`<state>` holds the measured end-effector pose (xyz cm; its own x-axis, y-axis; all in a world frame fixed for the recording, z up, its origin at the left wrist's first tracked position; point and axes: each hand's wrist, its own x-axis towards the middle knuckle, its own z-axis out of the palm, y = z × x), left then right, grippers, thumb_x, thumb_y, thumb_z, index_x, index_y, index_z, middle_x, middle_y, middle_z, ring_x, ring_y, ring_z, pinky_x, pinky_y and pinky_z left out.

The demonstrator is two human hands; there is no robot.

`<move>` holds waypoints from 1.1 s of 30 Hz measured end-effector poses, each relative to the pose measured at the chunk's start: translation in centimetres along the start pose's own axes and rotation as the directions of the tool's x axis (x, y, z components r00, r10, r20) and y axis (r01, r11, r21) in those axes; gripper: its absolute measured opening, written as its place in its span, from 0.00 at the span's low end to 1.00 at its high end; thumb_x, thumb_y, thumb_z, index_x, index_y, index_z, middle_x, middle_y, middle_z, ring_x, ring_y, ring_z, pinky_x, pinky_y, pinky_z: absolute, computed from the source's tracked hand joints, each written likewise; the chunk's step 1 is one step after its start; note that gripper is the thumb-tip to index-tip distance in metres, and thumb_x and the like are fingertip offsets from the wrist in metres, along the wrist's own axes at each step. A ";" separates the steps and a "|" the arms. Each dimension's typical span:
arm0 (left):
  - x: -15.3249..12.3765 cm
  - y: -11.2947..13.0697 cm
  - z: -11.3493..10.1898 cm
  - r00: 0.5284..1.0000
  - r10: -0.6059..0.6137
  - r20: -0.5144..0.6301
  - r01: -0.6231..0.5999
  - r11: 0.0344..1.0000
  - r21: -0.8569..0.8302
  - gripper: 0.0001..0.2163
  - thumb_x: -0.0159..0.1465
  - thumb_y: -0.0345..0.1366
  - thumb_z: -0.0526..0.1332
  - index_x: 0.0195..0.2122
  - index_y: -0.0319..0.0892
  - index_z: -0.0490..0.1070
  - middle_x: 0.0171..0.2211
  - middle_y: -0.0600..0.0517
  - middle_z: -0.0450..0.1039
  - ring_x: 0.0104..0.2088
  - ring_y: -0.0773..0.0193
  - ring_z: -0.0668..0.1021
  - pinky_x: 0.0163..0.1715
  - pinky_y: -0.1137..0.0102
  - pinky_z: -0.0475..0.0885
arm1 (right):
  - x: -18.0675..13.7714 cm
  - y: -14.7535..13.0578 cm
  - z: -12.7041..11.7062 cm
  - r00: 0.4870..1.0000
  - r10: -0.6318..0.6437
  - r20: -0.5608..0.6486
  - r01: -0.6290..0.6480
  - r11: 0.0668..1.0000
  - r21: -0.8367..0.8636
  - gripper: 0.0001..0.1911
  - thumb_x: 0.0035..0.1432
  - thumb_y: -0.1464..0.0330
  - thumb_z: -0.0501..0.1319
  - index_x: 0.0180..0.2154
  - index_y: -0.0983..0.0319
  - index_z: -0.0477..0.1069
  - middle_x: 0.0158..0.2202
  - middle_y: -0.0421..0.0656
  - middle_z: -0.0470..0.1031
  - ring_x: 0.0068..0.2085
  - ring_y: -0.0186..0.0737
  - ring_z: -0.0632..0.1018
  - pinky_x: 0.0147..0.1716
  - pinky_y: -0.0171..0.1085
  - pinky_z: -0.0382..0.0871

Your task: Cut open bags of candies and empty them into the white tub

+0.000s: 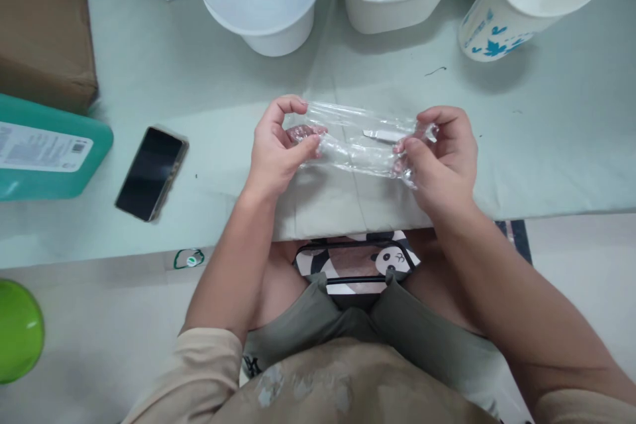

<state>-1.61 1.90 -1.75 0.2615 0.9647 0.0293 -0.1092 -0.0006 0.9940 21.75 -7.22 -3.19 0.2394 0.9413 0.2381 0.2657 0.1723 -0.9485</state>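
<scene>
Both my hands hold a clear plastic bag [358, 139] stretched just above the pale green table [209, 86]. My left hand [276, 146] pinches its left end between thumb and fingers. At the bag's right end, my right hand [440, 156] grips it the same way. A small white strip [380, 136] shows on or inside the bag near my right hand; I cannot tell which.
A black phone [150, 173] lies left of my hands, beside a teal box [47, 156] and a cardboard box [42, 26]. At the back stand a white bucket [263, 0], a white tub of packets [397, 3] and a blue-patterned cup [527, 6]. A green ball [17, 331] lies lower left.
</scene>
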 end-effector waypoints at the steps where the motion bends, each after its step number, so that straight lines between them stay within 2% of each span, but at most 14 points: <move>1: 0.0 0.0 0.0 1.000 -0.021 0.009 0.020 0.999 0.025 0.26 0.49 0.46 0.80 0.44 0.49 0.70 0.58 0.51 0.68 0.42 0.62 0.83 0.27 0.72 0.78 | 0.1 0.5 -0.2 1.000 0.011 -0.006 -0.011 1.000 0.003 0.16 0.67 0.66 0.57 0.55 0.48 0.63 0.41 0.40 0.71 0.35 0.36 0.79 0.29 0.39 0.77; 6: 0.1 0.6 -0.3 0.997 -0.076 0.027 0.075 0.997 0.029 0.30 0.48 0.41 0.80 0.48 0.52 0.68 0.61 0.51 0.68 0.47 0.57 0.84 0.37 0.66 0.82 | 0.6 2.9 -1.2 1.000 -0.011 -0.026 0.011 1.000 -0.002 0.21 0.67 0.65 0.56 0.59 0.48 0.61 0.48 0.43 0.70 0.40 0.36 0.81 0.31 0.39 0.79; 8: 0.2 1.0 -0.3 0.983 -0.180 0.043 0.181 0.983 -0.026 0.27 0.54 0.44 0.76 0.51 0.54 0.66 0.60 0.51 0.71 0.47 0.57 0.85 0.40 0.64 0.83 | 0.5 3.2 -1.4 1.000 -0.020 -0.011 0.020 1.000 -0.007 0.23 0.68 0.64 0.55 0.62 0.47 0.60 0.49 0.43 0.71 0.43 0.40 0.81 0.36 0.43 0.81; 10: 0.2 1.3 -0.1 0.944 -0.322 0.064 0.327 0.941 -0.085 0.22 0.61 0.50 0.71 0.51 0.52 0.66 0.56 0.49 0.75 0.44 0.57 0.85 0.40 0.63 0.84 | 0.5 3.0 -1.5 1.000 -0.014 0.015 0.014 1.000 -0.012 0.25 0.68 0.63 0.56 0.64 0.46 0.59 0.52 0.44 0.72 0.48 0.44 0.81 0.41 0.47 0.82; 12: 0.1 1.2 0.1 0.911 -0.408 0.069 0.413 0.906 -0.098 0.24 0.58 0.51 0.73 0.50 0.48 0.68 0.51 0.47 0.79 0.42 0.58 0.86 0.38 0.65 0.83 | 0.4 2.7 -1.6 0.999 0.001 0.039 -0.001 1.000 -0.008 0.26 0.68 0.61 0.58 0.65 0.46 0.59 0.53 0.45 0.72 0.51 0.46 0.81 0.44 0.49 0.82; 14: 0.0 1.0 0.3 0.914 -0.401 0.059 0.404 0.912 -0.064 0.29 0.51 0.44 0.79 0.51 0.48 0.69 0.49 0.48 0.80 0.40 0.59 0.86 0.37 0.68 0.83 | 0.5 2.4 -1.6 0.998 0.020 0.060 -0.020 1.000 0.014 0.26 0.66 0.60 0.62 0.64 0.46 0.60 0.53 0.45 0.73 0.51 0.47 0.82 0.46 0.50 0.82; 16: 0.0 0.6 0.2 0.938 -0.343 0.056 0.345 0.938 -0.030 0.34 0.46 0.38 0.82 0.53 0.51 0.69 0.48 0.50 0.81 0.41 0.58 0.87 0.38 0.68 0.82 | 0.5 2.2 -1.6 0.996 0.043 0.073 -0.047 0.998 0.049 0.27 0.64 0.58 0.65 0.62 0.47 0.62 0.52 0.44 0.74 0.50 0.47 0.82 0.46 0.49 0.82; 19: 0.1 0.3 -0.1 0.957 -0.282 0.060 0.284 0.959 -0.021 0.35 0.47 0.40 0.82 0.53 0.53 0.69 0.49 0.50 0.80 0.45 0.53 0.87 0.39 0.66 0.82 | 0.4 1.9 -1.3 0.991 0.095 0.091 -0.103 0.991 0.089 0.28 0.63 0.56 0.66 0.61 0.48 0.62 0.53 0.45 0.76 0.49 0.46 0.83 0.42 0.46 0.82; 22: 0.2 0.6 -0.2 0.961 -0.273 0.040 0.275 0.960 -0.051 0.32 0.46 0.43 0.82 0.50 0.51 0.70 0.48 0.50 0.80 0.47 0.53 0.86 0.41 0.66 0.83 | 0.1 1.7 -0.9 0.981 0.140 0.135 -0.156 0.981 0.115 0.29 0.63 0.55 0.66 0.62 0.47 0.61 0.51 0.44 0.77 0.44 0.43 0.84 0.37 0.42 0.81; 25: 0.1 1.5 0.1 0.930 -0.364 0.049 0.367 0.925 -0.103 0.27 0.47 0.45 0.81 0.45 0.47 0.73 0.42 0.50 0.82 0.42 0.57 0.87 0.39 0.67 0.83 | 0.0 1.7 -0.8 0.979 0.138 0.153 -0.155 0.982 0.107 0.33 0.61 0.56 0.69 0.63 0.47 0.60 0.45 0.42 0.78 0.38 0.40 0.83 0.34 0.41 0.80; 27: -0.2 2.2 0.4 0.865 -0.487 0.119 0.496 0.866 -0.061 0.24 0.48 0.44 0.80 0.42 0.44 0.74 0.36 0.50 0.83 0.36 0.59 0.86 0.34 0.69 0.82 | 0.1 1.8 -1.0 0.982 0.120 0.144 -0.134 0.987 0.092 0.35 0.60 0.58 0.70 0.64 0.47 0.58 0.44 0.41 0.78 0.37 0.39 0.82 0.35 0.42 0.80; 29: -0.4 2.8 0.5 0.805 -0.568 0.175 0.571 0.820 0.033 0.20 0.49 0.40 0.79 0.38 0.42 0.74 0.29 0.51 0.81 0.31 0.61 0.85 0.29 0.71 0.80 | 0.2 2.0 -1.1 0.985 0.113 0.129 -0.126 0.987 0.096 0.37 0.60 0.59 0.70 0.65 0.46 0.57 0.44 0.41 0.78 0.38 0.41 0.82 0.36 0.43 0.80; 31: -0.6 3.1 0.6 0.805 -0.561 0.192 0.554 0.827 0.095 0.16 0.50 0.37 0.78 0.34 0.40 0.75 0.26 0.52 0.80 0.27 0.64 0.83 0.26 0.74 0.78 | 0.1 2.1 -1.0 0.985 0.138 0.103 -0.150 0.981 0.119 0.36 0.59 0.59 0.70 0.64 0.47 0.58 0.45 0.42 0.78 0.41 0.42 0.83 0.38 0.44 0.81; 33: -0.7 3.2 0.6 0.842 -0.505 0.189 0.496 0.863 0.096 0.14 0.50 0.35 0.77 0.31 0.40 0.74 0.24 0.53 0.78 0.25 0.67 0.82 0.25 0.75 0.77 | 0.0 1.9 -0.6 0.975 0.204 0.087 -0.216 0.963 0.160 0.33 0.59 0.59 0.70 0.62 0.49 0.60 0.46 0.42 0.78 0.41 0.41 0.83 0.38 0.42 0.81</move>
<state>-1.55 1.05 1.49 0.4568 0.7631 -0.4572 0.1278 0.4524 0.8826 22.76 -7.10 -4.88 0.2066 0.9782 0.0203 0.0551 0.0091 -0.9984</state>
